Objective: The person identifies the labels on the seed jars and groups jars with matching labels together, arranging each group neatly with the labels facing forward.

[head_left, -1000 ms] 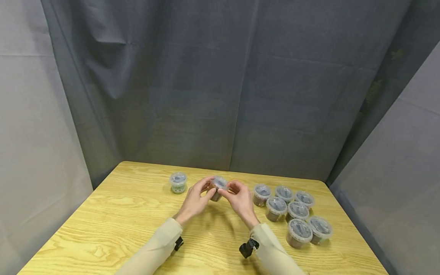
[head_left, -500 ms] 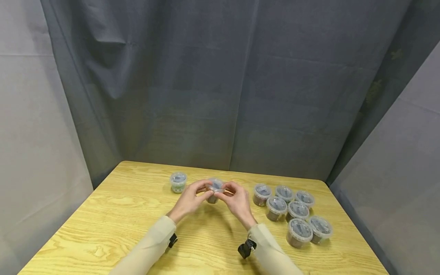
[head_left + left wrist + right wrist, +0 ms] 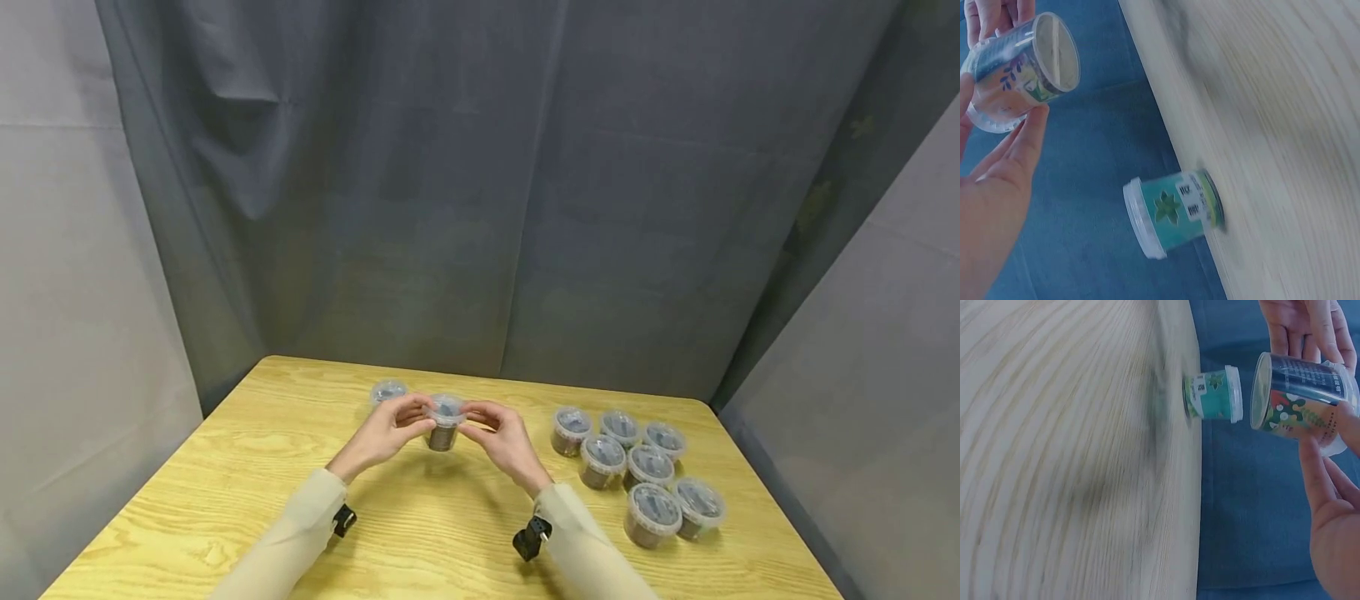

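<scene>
Orange and navy print wraps the lidded plastic cup (image 3: 1307,403) held between both hands above the middle of the table, its base off the wood and its lid upward. The translucent lid (image 3: 447,406) is on; something dark shows through it, too indistinct to name. White shapes and green leaves decorate the orange part of the label, and the round base looks pale from below. The left hand (image 3: 386,433) grips the cup's left side just under the lid, thumb on the near side; the right hand (image 3: 506,442) pinches it from the right with thumb and fingers.

Just left of it, a teal-labelled cup (image 3: 1175,212) stands upright on the table, a leaf picture and a white printed panel on its side; from above, the left hand hides its lower part.

To the right, well apart from the teal one, stand seven lidded cups (image 3: 603,464) in loose rows, three far, two between, two near. Their lids are translucent over dark shapes, and most sides look brown; what fills them is unclear.

Pale sleeves (image 3: 296,525) and black wrist devices (image 3: 531,538) reach over the wood-grained table (image 3: 225,492). A dark curtain (image 3: 390,225) hangs behind the far edge, with paler cloth (image 3: 67,275) at left and right.
</scene>
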`<state>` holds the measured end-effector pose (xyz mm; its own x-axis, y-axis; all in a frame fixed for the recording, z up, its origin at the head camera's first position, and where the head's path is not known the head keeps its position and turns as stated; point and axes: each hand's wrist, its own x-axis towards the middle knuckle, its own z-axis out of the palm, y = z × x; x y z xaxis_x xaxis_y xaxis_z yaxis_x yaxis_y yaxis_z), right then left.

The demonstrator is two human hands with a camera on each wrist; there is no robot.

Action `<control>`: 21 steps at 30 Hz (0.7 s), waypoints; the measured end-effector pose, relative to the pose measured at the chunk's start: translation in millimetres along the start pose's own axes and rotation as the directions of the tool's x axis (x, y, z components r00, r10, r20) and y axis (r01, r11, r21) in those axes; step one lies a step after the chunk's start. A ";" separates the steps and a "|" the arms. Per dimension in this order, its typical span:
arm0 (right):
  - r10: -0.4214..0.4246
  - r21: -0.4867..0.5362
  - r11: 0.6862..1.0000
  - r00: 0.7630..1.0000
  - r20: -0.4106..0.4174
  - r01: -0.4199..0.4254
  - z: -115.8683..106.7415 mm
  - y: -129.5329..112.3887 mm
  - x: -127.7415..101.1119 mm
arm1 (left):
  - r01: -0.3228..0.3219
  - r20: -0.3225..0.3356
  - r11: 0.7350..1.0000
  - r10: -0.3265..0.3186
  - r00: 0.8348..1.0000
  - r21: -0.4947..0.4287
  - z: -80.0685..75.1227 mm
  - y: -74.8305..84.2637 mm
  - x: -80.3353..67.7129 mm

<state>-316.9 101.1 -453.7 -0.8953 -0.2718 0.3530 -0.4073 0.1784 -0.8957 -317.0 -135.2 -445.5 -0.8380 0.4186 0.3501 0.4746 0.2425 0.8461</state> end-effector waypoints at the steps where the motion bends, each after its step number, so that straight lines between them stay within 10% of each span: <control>1: -0.003 -0.005 1.000 1.000 0.002 0.003 2.4 -0.8 0.9 | 0.008 -0.006 1.000 -0.008 1.000 -0.006 -2.1 -0.2 -1.3; 21: -0.076 -0.182 0.979 0.991 0.106 0.095 69.5 0.0 15.8 | 0.094 -0.060 0.970 -0.083 0.995 0.222 -51.6 -20.3 -33.5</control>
<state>-318.5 31.1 -466.9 -0.8372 -0.3837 0.3897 -0.5166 0.3209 -0.7938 -312.4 -199.3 -453.7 -0.8892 0.3434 0.3025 0.4414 0.4693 0.7648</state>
